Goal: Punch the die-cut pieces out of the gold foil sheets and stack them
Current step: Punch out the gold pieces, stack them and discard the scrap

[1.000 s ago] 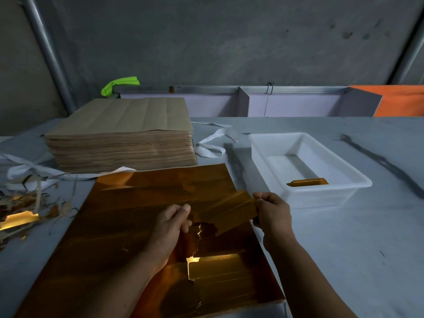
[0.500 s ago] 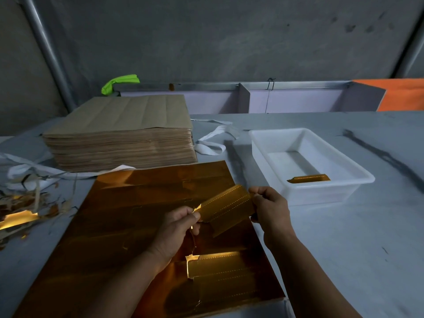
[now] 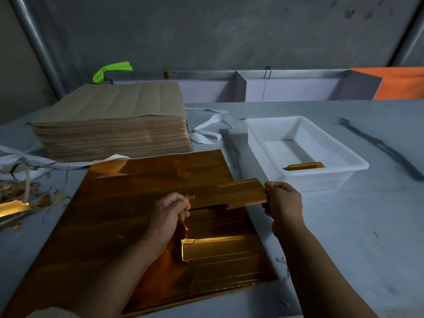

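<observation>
Crosswise, long gold piece [image 3: 234, 195] between left hand [image 3: 168, 212] and right hand [image 3: 284, 203].

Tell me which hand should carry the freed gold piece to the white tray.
Right, probably. The right hand pinches the gold piece at the end nearest the white tray, which sits on that side. The left hand holds the far end, over the gold foil sheet.

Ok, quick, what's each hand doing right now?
Left hand: closed, pinching the left end of the gold die-cut piece.
Right hand: closed, gripping the same piece's right end.
</observation>
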{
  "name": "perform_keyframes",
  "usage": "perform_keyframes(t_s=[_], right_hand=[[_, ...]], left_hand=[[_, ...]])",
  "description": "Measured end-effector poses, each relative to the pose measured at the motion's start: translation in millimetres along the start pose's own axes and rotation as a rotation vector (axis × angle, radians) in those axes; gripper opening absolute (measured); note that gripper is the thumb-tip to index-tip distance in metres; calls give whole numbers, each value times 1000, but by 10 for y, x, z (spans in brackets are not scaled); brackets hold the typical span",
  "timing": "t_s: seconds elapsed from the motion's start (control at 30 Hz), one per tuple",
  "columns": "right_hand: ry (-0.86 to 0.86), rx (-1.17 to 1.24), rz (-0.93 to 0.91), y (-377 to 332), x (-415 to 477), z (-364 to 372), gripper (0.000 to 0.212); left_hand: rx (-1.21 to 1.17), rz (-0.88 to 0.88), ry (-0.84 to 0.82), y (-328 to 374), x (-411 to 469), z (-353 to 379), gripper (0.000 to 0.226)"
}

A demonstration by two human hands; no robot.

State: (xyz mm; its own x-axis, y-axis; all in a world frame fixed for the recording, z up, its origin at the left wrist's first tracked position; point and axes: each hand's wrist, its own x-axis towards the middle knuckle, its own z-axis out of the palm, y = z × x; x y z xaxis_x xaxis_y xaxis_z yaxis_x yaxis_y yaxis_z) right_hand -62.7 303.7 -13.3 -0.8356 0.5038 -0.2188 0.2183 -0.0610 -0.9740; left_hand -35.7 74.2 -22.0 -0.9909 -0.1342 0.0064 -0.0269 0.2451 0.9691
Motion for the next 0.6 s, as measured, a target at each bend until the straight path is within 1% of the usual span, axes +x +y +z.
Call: perform_keyframes(t_s=[0.27,0.4,0.47,0.6], right_hand=[[128,-19,75,92,54,-220,22],[160,-129,92,167,79,-283,22],[183,-138,117,181,84,-305,22],[213,-161,119,156,96,-333,19]], left_hand=[[-82,30,19,-2,-13,-10,25],[-150,33,45,-22,-2,-42,23],[-190,22,55,-29,9,-61,22],[-171,30,47,-31,9,-50,24]])
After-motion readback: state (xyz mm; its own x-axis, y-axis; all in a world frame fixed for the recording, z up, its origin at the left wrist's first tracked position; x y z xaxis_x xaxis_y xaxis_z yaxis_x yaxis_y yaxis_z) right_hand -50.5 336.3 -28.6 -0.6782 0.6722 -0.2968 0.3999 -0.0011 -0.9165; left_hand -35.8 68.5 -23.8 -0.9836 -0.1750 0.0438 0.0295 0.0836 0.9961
